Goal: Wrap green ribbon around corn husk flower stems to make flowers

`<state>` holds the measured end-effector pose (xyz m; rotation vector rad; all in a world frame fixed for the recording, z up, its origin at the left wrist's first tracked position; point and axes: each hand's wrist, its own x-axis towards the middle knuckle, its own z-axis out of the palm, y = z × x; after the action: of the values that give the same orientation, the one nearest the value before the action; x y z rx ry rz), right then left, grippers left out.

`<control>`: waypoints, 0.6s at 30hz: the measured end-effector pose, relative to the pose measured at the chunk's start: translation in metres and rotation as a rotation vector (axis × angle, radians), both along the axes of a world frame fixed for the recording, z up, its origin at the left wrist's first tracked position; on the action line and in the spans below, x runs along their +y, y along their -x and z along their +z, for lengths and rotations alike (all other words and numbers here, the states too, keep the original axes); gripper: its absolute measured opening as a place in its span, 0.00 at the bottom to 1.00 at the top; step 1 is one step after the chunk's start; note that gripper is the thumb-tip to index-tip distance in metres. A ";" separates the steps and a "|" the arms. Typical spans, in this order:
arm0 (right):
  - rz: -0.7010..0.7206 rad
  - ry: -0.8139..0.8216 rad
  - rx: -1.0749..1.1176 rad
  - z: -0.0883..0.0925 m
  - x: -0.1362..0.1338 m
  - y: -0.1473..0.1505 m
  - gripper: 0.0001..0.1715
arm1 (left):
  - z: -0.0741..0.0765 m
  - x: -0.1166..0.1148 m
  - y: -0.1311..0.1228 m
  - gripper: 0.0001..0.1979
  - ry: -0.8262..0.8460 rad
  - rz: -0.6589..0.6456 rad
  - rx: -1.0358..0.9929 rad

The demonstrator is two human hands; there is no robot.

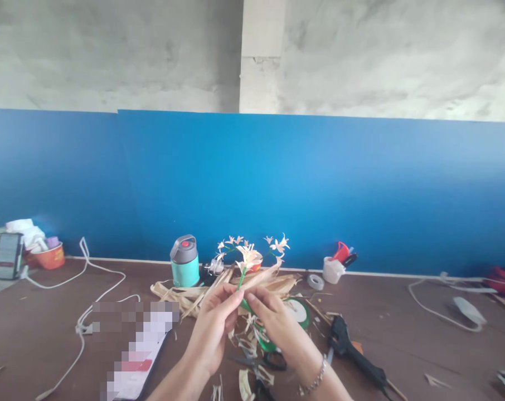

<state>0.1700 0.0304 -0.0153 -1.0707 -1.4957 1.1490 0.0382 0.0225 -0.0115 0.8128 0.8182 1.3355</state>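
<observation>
My left hand [219, 314] pinches the green stem of a cream husk flower [249, 257], which stands upright above the fingers. Fingertips of my right hand [273, 314] meet the left ones low on that stem, closed on a bit of green tape [246, 304]. Small husk blossoms [280, 245] on thin green stems show behind the flower; what holds them up is hidden. Under and beyond my hands lie dry corn husks [181, 301], a green tape roll [298, 313] with a white core, and scissors [273, 361] among husk scraps.
A black glue gun [355, 353] lies at the right. Beyond stand a teal flask [185, 270], a white tape roll [315, 282] and a white cup [333, 271] of tools. A phone [146, 356] and white cables [83, 312] are at the left. A blue partition [252, 178] closes the back.
</observation>
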 end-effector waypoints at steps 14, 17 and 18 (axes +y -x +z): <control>-0.140 -0.366 -0.519 0.003 -0.013 0.008 0.08 | -0.010 0.011 0.003 0.16 0.157 -0.010 -0.063; -0.109 -0.245 -0.444 0.004 -0.007 0.000 0.08 | -0.010 0.013 0.005 0.16 0.144 -0.016 -0.043; -0.098 -0.220 -0.423 0.005 -0.005 -0.002 0.08 | -0.010 0.013 0.005 0.16 0.131 -0.022 -0.038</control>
<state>0.1721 0.0256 -0.0108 -1.2676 -1.8238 0.6943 0.0332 0.0355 -0.0216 0.6895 0.8556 1.2606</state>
